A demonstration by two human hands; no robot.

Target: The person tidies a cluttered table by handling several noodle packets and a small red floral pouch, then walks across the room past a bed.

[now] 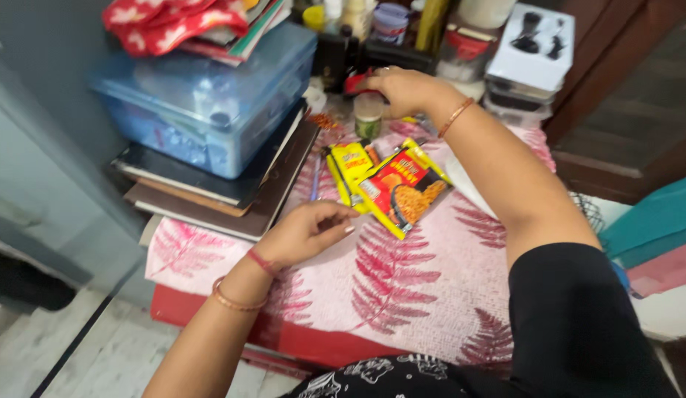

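My left hand [307,230] rests loosely curled, fingertips touching the glossy yellow-and-red snack packets [391,184] (flat, crinkly foil) on the leaf-printed cloth [402,295]. My right hand [403,88] closes around something red above a small jar [368,116].

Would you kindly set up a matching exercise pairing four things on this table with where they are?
1. snack packets
2. blue plastic box
3. small green-labelled jar
4. white carton

a. below the right hand
b. on stacked books
c. far right corner
d. at the left hand fingertips

Pairs: 1-d, 2-b, 3-a, 4-c
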